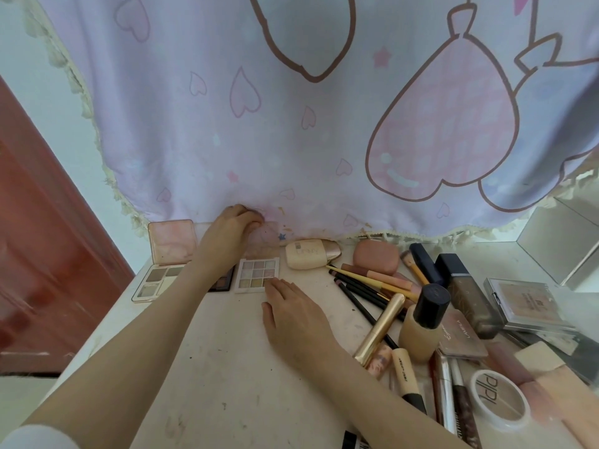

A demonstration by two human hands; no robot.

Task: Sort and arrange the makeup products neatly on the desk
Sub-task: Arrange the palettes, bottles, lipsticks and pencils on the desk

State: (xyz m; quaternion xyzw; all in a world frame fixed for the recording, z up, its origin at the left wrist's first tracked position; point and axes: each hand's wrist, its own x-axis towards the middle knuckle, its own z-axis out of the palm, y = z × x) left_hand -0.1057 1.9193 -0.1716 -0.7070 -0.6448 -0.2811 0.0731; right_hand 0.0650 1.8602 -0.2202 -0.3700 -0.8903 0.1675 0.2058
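A white nine-pan eyeshadow palette (256, 274) lies open near the back of the pale desk (207, 367), its clear lid (266, 238) standing up against the hanging cloth. My left hand (230, 231) grips the top edge of that lid with curled fingers. My right hand (293, 311) lies flat, with its fingertips touching the palette's front right corner. To the left sits an open pink palette (162, 273). A dark palette (223, 281) is partly hidden under my left forearm.
A cream case (309, 254), a pink oval compact (376, 257), pencils and brushes (363, 281), a gold tube (380, 328), a black-capped foundation bottle (421, 332), a silver compact (525, 306) and a round white compact (499, 401) crowd the desk's right. A lilac cloth (291, 124) hangs behind.
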